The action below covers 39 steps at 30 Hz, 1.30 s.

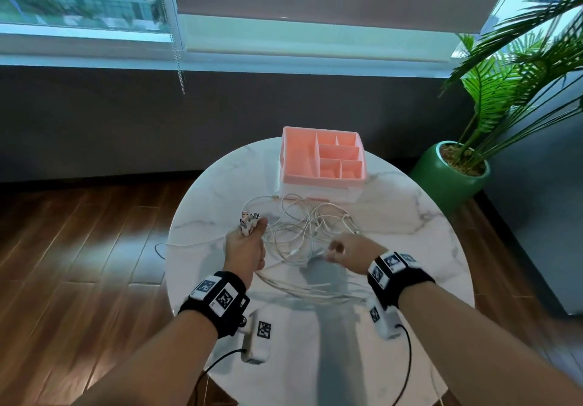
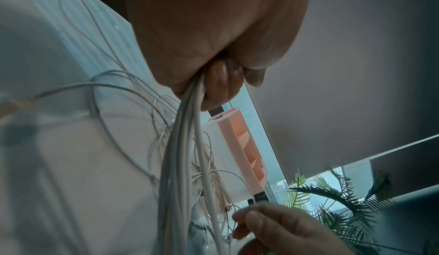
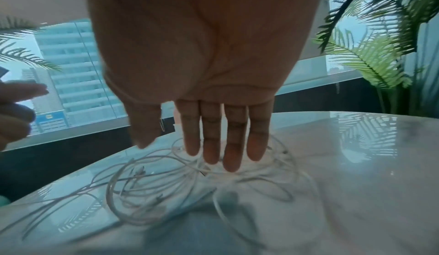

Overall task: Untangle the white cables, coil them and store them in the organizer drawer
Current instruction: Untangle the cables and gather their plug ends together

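I am gripping a bundle of the white cables [image 1: 296,235] in my left hand [image 1: 247,248], left of centre in the head view, fingers curled tight around several strands with the plug ends [image 1: 249,218] sticking up out of the top of the fist. The left wrist view is confirming this: the strands are running down out of my closed fingers [image 2: 221,82] toward the lower middle of that frame. My right hand [image 1: 351,252] is sitting right of centre in the head view, above the tangle; in the right wrist view its fingers [image 3: 231,137] are showing straight and extended, pointing down at the loops, holding nothing, and whether the tips are touching the cables I cannot tell. The rest of the cables are lying loose and tangled on the white marble table [image 1: 410,248], in the middle of the frame between my two hands and the organizer, with some strands trailing toward the lower centre. The pink organizer [image 1: 321,156] is standing at the far edge of the table, just above centre, its divided top compartments showing nothing inside; the drawer front beneath it is appearing pushed in. A potted palm [image 1: 504,90] in a green pot is occupying the right side of the frame
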Tool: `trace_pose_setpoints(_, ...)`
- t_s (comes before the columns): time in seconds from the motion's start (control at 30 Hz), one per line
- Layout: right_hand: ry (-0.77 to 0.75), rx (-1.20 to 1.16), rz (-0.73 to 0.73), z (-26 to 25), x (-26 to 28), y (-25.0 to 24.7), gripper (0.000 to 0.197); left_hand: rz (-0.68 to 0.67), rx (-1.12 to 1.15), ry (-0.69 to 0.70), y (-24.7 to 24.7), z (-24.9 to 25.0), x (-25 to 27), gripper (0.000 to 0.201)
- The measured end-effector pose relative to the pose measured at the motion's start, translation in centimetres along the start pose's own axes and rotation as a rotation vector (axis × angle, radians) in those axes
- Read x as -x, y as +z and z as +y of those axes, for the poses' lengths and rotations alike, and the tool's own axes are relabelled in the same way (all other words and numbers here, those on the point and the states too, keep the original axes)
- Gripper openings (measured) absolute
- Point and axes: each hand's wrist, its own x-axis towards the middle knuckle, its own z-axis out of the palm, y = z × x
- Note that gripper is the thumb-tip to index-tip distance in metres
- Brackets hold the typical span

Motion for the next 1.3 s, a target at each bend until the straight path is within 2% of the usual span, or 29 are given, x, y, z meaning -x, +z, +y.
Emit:
trace_pose_setpoints(0.1,-0.029,0.077,0.087,-1.8,-3.4,-0.9,0.018,-0.014,-0.007,0.001,-0.2,0.0,0.4,0.038)
trace_pose_setpoints(0.2,-0.012,0.135,0.082,-1.9,-6.2,-0.6,0.016,-0.04,-0.035,-0.009,-0.2,0.2,0.8,0.04)
trace_pose_setpoints(0.33,-0.032,0.275,0.149,1.2,-10.3,1.2,0.021,-0.046,-0.083,-0.013,0.3,0.6,1.1,0.038)
trace_pose_setpoints(0.47,-0.1,0.436,0.143,0.2,-9.4,1.6,0.04,-0.019,-0.116,-0.005,0.9,1.0,1.0,0.036)
trace_pose_setpoints(0.57,-0.113,0.508,0.129,0.2,-9.6,1.8,0.035,0.001,-0.132,-0.01,1.3,1.2,0.8,0.033)
trace_pose_setpoints(0.7,-0.117,0.464,0.086,0.9,-8.5,1.4,0.037,-0.001,-0.139,0.002,1.8,1.5,0.7,0.032)
trace_pose_setpoints(0.73,-0.125,0.469,0.117,1.0,-8.1,1.2,0.029,-0.004,-0.135,0.007,1.9,1.6,0.8,0.032)
trace_pose_setpoints(0.8,-0.139,0.328,0.199,1.3,-7.4,0.6,0.02,-0.006,-0.13,0.023,2.2,1.7,0.8,0.035)
trace_pose_setpoints(0.9,-0.106,-0.081,0.333,1.3,-7.1,-1.6,0.008,-0.019,-0.121,0.048,2.6,2.0,0.8,0.035)
trace_pose_setpoints(1.03,-0.071,-0.301,0.503,0.1,-6.1,-6.5,0.005,-0.051,-0.112,0.08,3.5,2.7,0.9,0.034)
trace_pose_setpoints(1.23,-0.112,-0.851,0.54,-2.8,-3.0,-12.1,0.011,-0.078,-0.031,0.129,5.7,4.2,1.4,0.028)
trace_pose_setpoints(1.3,-0.139,-0.893,0.576,-3.7,-1.8,-13.1,0.013,-0.097,-0.009,0.139,6.5,4.6,1.6,0.028)
